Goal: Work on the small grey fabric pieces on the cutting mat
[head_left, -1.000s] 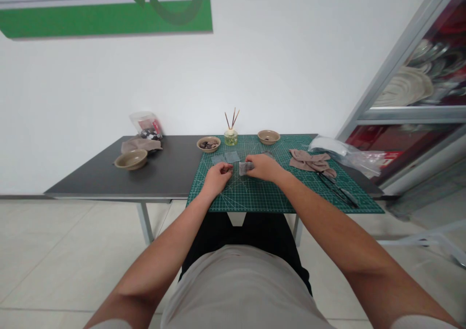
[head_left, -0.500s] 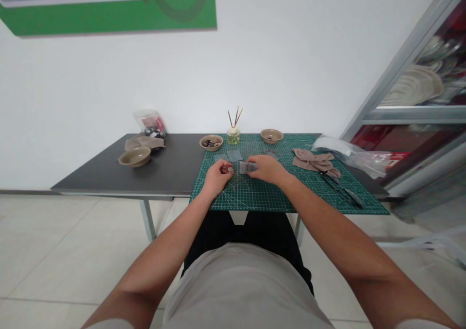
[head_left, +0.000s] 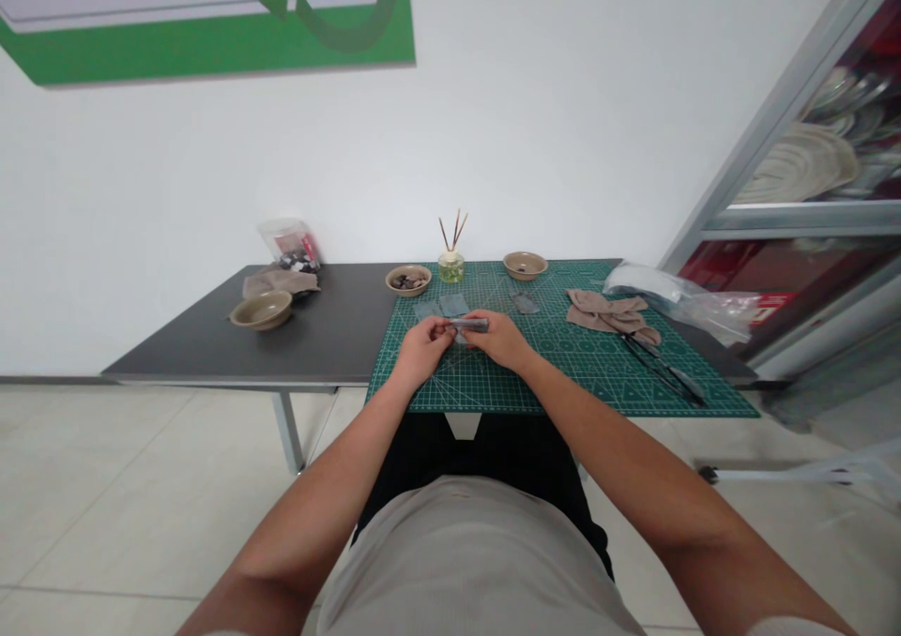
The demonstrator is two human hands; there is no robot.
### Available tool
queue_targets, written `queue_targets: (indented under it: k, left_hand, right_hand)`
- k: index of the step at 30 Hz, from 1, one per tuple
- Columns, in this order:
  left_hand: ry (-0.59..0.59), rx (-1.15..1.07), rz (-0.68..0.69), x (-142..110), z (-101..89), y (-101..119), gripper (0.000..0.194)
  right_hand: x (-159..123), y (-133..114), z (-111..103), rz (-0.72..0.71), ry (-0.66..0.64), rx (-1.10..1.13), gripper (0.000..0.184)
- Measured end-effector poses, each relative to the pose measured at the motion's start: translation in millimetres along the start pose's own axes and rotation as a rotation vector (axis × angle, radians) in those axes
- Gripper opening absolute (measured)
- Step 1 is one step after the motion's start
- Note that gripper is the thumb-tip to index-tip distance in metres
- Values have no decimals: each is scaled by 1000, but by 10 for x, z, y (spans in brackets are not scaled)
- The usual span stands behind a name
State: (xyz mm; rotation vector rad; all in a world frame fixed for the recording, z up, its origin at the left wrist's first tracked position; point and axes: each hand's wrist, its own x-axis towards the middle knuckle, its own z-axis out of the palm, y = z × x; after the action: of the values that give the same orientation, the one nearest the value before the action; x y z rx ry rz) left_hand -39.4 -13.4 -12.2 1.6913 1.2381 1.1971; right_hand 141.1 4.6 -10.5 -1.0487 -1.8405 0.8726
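In the middle of the cutting mat (head_left: 507, 387), my two hands meet. My right hand (head_left: 498, 339) is closed on a small grey, cloth-like piece (head_left: 470, 324), which looks like a little pouch. My left hand (head_left: 423, 343) is pinched at its left end; what lies between those fingers is too small and hidden to name. Just beyond them lie thin grey-blue squares (head_left: 454, 304). A bowl of small stones (head_left: 408, 281) stands behind, left of a glass reed diffuser (head_left: 451, 266). A grey translucent piece (head_left: 525, 302) lies to the right.
A bowl (head_left: 525, 265) with a small dark item sits at the back. To the right are a brown cloth (head_left: 609, 312), a dark tool (head_left: 662, 370) and clear plastic packaging (head_left: 686, 303). Another bowl (head_left: 262, 310), a cloth and a plastic bag (head_left: 290, 244) are at left.
My hands, apart before, have come together. The grey piece has turned from facing me to nearly edge-on. The small pale bit in my left fingers is now hidden.
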Motion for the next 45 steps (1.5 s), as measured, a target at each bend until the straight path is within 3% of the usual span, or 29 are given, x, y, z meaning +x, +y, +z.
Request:
queue_targets:
  k: [14, 33, 45]
  left_hand:
    - [-27, 236, 36, -51, 0, 103, 17]
    - [-53, 115, 11, -70, 5, 44, 16]
    - [-78, 133, 30, -76, -2, 45, 17]
  right_hand:
    - [-66, -62, -64, -10, 17, -34, 24]
    - [-111, -94, -68, -11, 39, -100, 33]
    - [-124, -99, -52, -31, 37, -46, 20]
